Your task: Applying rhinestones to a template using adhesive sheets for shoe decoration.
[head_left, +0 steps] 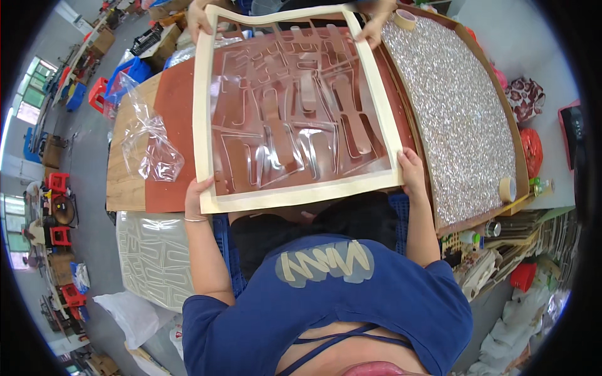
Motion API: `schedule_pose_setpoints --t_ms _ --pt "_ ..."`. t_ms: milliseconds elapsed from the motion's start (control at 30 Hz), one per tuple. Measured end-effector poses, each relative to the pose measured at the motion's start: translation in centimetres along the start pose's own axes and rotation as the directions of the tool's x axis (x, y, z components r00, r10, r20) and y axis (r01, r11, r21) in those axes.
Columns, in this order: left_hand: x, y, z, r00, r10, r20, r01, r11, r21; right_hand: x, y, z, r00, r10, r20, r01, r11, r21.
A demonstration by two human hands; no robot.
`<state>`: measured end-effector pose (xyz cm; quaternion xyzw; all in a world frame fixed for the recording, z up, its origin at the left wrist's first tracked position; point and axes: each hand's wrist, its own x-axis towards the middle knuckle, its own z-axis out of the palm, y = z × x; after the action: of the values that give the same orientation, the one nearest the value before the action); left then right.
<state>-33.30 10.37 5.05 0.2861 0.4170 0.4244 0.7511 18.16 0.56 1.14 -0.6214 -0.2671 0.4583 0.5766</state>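
Observation:
A large clear plastic sheet with a cream tape border [295, 106] is held flat above a red-brown board [172, 100]. Cut-out strip shapes show through it. My left hand [197, 197] grips its near left corner. My right hand [411, 172] grips its near right corner. Another person's two hands hold the far edge, one hand [200, 19] at the far left corner and the other hand [376, 25] at the far right corner.
A silver glitter sheet [458, 106] lies in a brown frame on the right, with tape rolls [506, 188] on it. Crumpled clear plastic [147, 141] lies on the left. A patterned sheet [153, 257] rests lower left. Red stools and boxes line the floor.

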Motion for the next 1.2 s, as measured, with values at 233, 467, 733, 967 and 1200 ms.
schedule_pose_setpoints --t_ms 233,467,733,967,1200 --pt "0.9 -1.0 -2.5 0.998 0.003 -0.063 0.001 0.998 0.068 0.2 1.3 0.5 0.998 -0.062 0.026 0.062 0.998 0.004" --pt "2.2 -2.4 -3.5 0.971 0.073 -0.227 -0.026 0.979 0.202 1.0 3.1 0.4 0.892 -0.449 0.051 0.419 0.779 -0.466" --pt "2.5 -1.5 -3.4 0.922 0.097 -0.374 0.082 0.898 0.433 0.0 2.0 1.6 0.918 -0.395 0.048 0.338 0.709 -0.619" --pt "2.7 -1.7 -3.6 0.902 0.146 -0.405 0.080 0.867 0.491 -0.2 1.8 1.6 0.920 -0.384 0.078 0.342 0.692 -0.636" --pt "2.8 -1.7 -3.9 0.922 0.110 -0.372 0.121 0.829 0.546 -0.3 1.6 1.1 0.939 -0.338 0.069 0.296 0.687 -0.664"
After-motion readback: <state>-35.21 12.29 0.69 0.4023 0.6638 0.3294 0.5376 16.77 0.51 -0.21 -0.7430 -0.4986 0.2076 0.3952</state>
